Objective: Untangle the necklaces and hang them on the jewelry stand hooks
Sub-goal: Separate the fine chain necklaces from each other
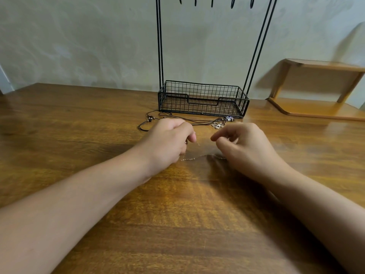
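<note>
From the head camera, the task looks barely begun: the hooks (212,1) at the top of the jewelry stand (203,99), at twelve o'clock, show nothing hanging on the parts in view. The left hand (167,142) has its fingers curled, pinching a thin silver chain (188,159) that trails down to the wooden table (177,224) between the hands. The right hand (246,147), at about three o'clock from the left and apart from it, also has curled fingers; whether it pinches the chain I cannot tell, as that spot is blurred. The black cord necklaces (177,118) with a flower pendant (218,125) lie loose just in front of the stand's basket, so untangling and all the hanging seem left to do.
</note>
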